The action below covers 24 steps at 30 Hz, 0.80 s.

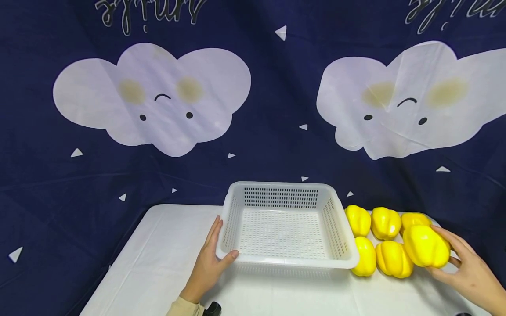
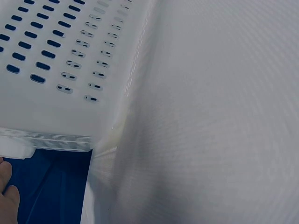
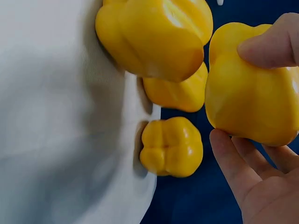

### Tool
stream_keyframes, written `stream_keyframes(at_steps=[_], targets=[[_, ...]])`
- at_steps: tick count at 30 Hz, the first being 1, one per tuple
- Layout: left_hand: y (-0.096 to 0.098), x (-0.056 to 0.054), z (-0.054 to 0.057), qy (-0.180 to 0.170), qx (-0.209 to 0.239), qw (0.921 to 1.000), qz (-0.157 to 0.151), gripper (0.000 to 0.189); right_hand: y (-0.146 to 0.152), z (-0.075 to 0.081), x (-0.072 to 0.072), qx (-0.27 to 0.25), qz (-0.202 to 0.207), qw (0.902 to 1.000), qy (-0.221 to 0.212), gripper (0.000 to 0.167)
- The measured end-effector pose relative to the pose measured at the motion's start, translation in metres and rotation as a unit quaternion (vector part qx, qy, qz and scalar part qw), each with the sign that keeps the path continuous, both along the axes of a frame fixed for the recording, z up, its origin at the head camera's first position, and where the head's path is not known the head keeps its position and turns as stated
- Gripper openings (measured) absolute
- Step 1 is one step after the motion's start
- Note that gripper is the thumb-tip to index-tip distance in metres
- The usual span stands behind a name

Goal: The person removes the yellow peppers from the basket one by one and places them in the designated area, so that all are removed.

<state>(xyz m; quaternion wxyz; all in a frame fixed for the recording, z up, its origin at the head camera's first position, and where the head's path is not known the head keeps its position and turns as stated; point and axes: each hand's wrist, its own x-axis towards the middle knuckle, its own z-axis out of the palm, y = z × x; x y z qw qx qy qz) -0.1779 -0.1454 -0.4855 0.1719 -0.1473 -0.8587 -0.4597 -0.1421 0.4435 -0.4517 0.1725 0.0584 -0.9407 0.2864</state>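
A white perforated plastic basket (image 1: 284,259) stands on the table with nothing inside it. My left hand (image 1: 207,263) rests against the basket's front left corner, its fingers straight along the side and the thumb at the front rim. In the left wrist view, only fingertips (image 2: 8,200) show beside the basket wall (image 2: 51,112). My right hand (image 1: 468,267) grips a yellow bell pepper (image 1: 427,246), thumb on one side and fingers on the other. In the right wrist view, that pepper (image 3: 252,93) is held off the table. Several other yellow bell peppers (image 1: 394,259) lie right of the basket.
A white cloth covers the table (image 1: 158,263). Behind it hangs a dark blue curtain (image 1: 276,109) printed with clouds and triangles. The rear peppers (image 1: 385,223) sit close to the table's far edge. A black device (image 1: 213,308) is at my left wrist.
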Motion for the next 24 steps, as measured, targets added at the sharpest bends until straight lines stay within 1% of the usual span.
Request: stream_keyframes(at_steps=[7,9,16,22,24], targets=[[-0.001,0.000,-0.001,0.005,-0.003,1.0000,0.004,0.090,0.006,0.003,-0.003,0.025,-0.024,0.9985,-0.042,0.109],[-0.001,0.000,-0.001,0.007,-0.003,1.0000,0.004,0.089,0.009,0.002,-0.003,0.024,-0.024,0.9985,-0.042,0.109],[-0.001,0.000,-0.001,0.010,-0.004,0.9999,0.004,0.089,0.017,-0.006,-0.003,0.022,-0.023,0.9992,-0.024,0.110],[-0.001,0.000,-0.001,0.009,-0.004,1.0000,0.001,0.089,0.019,-0.009,-0.004,0.040,-0.035,0.9966,-0.062,0.111],[0.000,0.000,-0.001,0.010,-0.004,0.9999,0.001,0.089,0.020,-0.010,-0.004,0.040,-0.033,0.9962,-0.069,0.110]])
